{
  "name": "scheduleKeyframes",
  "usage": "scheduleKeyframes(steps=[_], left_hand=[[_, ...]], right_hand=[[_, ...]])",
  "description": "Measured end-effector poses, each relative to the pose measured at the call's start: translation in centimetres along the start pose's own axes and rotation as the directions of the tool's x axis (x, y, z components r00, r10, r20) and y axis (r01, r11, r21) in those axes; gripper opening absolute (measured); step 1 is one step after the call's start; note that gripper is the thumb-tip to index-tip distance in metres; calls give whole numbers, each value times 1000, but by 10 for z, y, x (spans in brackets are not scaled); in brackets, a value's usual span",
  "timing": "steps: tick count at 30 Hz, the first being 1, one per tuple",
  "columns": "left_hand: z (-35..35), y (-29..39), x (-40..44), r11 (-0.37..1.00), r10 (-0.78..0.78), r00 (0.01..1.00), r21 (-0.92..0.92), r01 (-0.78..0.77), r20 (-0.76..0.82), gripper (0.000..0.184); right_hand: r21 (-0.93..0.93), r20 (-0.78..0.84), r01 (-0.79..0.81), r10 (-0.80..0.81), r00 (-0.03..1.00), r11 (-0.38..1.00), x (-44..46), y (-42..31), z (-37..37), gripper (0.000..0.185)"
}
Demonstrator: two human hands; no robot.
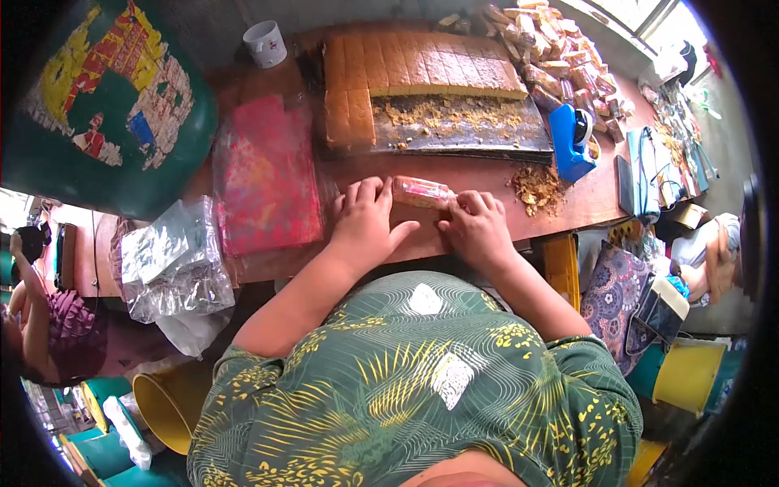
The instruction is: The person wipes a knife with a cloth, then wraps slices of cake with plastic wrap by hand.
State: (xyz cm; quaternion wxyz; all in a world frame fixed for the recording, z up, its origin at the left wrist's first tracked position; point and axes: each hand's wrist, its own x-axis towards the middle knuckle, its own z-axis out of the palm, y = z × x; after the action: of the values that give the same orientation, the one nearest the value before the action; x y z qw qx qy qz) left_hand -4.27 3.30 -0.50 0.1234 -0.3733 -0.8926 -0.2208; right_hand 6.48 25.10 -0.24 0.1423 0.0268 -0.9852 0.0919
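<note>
A slice of cake in a clear printed wrapper lies on the wooden table in front of me. My right hand pinches the wrapper's right end between thumb and fingers. At the slice's left end, my left hand rests with its fingertips beside or against the wrapper and its thumb stretched apart. Behind them, a large cut sheet cake covers the back and left of a dark tray, whose bare part holds crumbs. To the right stands a blue tape dispenser.
Wrapped slices are heaped at the back right. Crumbs lie by the dispenser. Reddish plastic sheets and clear bags are at left, near a white mug and green drum. Another person is at far left.
</note>
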Motion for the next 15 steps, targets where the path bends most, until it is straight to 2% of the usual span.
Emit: scheduleKeyframes(steps=[1,2,3,4,5,6,8,9,10,12,13,14,15], left_hand=[[2,3,1,1000,-6,999,-25,5,-33,52],[7,1,10,892,-146,989,-431,138,16,49],[16,-2,23,610,-248,962,-753,246,113,46],[19,-2,35,209,-294,924,-927,311,244,43],[18,-6,43,-33,-207,917,-939,343,342,36],[21,-4,46,45,-160,934,-943,329,319,35],[34,-2,45,197,-57,957,-936,291,286,33],[36,-2,44,630,-26,997,-773,74,74,37],[37,-3,41,727,10,998,-686,30,55,39],[35,-6,37,876,89,996,-478,-66,25,45],[32,-8,37,847,112,993,-527,-73,42,54],[29,-10,36,830,146,988,-550,-91,57,55],[20,-10,35,812,177,981,-574,-104,73,58]], right_hand=[[9,87,-22,22,996,1000,-7,-4,-1,56],[37,60,-32,29,998,999,-11,-7,1,61],[61,28,-39,37,999,997,-12,-9,3,66],[83,-4,-45,45,999,996,-12,-10,4,71],[215,-70,-64,81,994,974,-10,-8,2,81],[379,-263,11,97,960,925,-2,-6,1,77],[502,-373,76,136,918,862,8,4,-14,66],[527,-436,112,155,886,842,11,6,-18,47],[457,-396,125,76,915,880,9,8,-20,41],[312,-286,165,-73,956,936,4,13,-22,29],[304,-271,220,-137,953,927,1,12,-18,21],[329,-193,238,-181,964,914,-5,13,-13,21],[368,-164,205,-153,975,907,-9,9,-8,23]])
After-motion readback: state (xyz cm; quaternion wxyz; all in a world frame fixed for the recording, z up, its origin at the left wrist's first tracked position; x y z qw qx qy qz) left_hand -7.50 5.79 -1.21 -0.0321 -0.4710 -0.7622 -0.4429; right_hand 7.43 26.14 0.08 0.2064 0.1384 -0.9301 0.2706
